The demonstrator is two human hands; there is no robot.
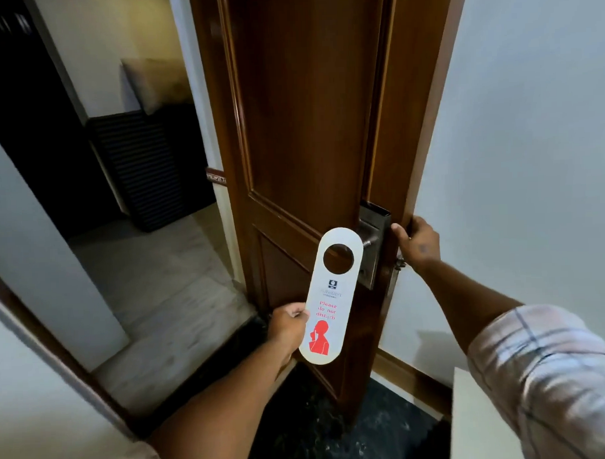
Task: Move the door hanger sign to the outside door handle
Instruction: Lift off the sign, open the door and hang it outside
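A white door hanger sign point(325, 297) with a round hole at its top and red "Please do not disturb" print is held upright by my left hand point(288, 324), which pinches its left edge. The sign's top overlaps the silver door handle point(370, 239) on its metal lock plate point(375, 247); the handle does not pass through the hole. My right hand point(416, 244) grips the edge of the open brown wooden door point(307, 126), just right of the lock plate.
The doorway opens at the left onto a pale floor point(152, 286) with a dark slatted cabinet point(137, 166) beyond. A white wall point(531, 152) stands right of the door. Dark marble floor point(335, 427) lies below, and a white object point(472, 412) sits at lower right.
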